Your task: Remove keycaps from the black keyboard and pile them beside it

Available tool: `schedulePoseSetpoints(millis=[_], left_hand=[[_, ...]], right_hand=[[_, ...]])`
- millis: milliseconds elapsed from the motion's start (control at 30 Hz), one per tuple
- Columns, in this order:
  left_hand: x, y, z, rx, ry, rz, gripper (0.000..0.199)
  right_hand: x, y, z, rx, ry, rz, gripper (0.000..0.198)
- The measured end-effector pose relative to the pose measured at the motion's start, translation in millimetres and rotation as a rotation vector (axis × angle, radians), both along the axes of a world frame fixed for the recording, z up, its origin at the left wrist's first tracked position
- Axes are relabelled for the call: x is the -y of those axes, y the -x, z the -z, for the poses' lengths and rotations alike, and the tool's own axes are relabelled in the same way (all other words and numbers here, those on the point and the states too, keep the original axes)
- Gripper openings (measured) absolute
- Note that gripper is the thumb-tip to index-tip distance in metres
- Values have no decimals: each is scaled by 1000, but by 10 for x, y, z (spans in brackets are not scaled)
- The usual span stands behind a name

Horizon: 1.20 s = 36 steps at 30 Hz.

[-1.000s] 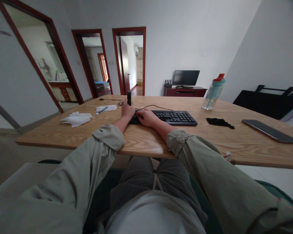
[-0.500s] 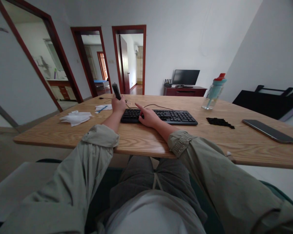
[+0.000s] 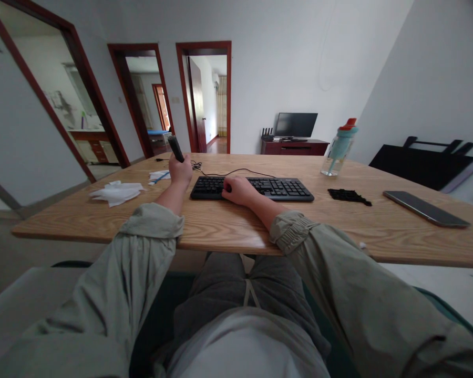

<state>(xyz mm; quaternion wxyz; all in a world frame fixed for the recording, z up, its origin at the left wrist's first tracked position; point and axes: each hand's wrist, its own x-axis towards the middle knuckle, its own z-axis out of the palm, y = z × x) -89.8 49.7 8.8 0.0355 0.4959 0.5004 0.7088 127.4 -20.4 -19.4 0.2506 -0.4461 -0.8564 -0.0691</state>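
Moved the left hand (image 3: 180, 170), closed around a dark handheld object (image 3: 175, 148), away from the keyboard (image 3: 286, 189), uncovering its left end. Curled the right hand (image 3: 241, 190) onto it; cannot tell how tightly, or whether holding something.

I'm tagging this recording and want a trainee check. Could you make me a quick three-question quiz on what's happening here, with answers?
1. Multiple choice: what does the left hand hold?
A) a crumpled white tissue
B) a slim black stick-like object
C) a flat dark-grey rectangular device

2. True or false: the right hand is over the long black keyboard.

3. Fill in the missing colour: the clear bottle with a teal upper part has a ____ cap.

Key:
1. B
2. True
3. red
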Motion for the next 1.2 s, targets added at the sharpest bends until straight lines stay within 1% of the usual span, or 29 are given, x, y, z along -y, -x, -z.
schedulePoseSetpoints(millis=[67,133,200,333,500,633,767,967,1100,1200], left_hand=[[-19,5,22,-25,-4,-1,16],[-21,2,35,-43,0,4,16],[-10,-6,37,-49,14,6,16],[7,-12,27,-35,40,-11,14],[-14,-1,35,-59,10,-6,18],[-26,-6,45,-75,2,-1,19],[-16,-13,47,-93,-25,10,22],[30,-19,41,-124,-35,9,25],[53,-29,35,-133,-10,11,27],[65,-33,24,-135,-3,10,27]], right_hand=[[5,-1,0,-8,-18,-10,24],[8,-3,4,-17,-38,-30,35],[10,-4,11,-6,-20,-39,40],[12,-6,12,33,40,-17,37],[24,-12,2,27,26,3,36],[22,-8,22,28,14,-8,44],[14,-4,34,54,51,-28,40],[5,8,11,16,10,-40,31],[21,46,-10,6,-14,-66,25],[46,30,-70,-35,-83,-84,29]])
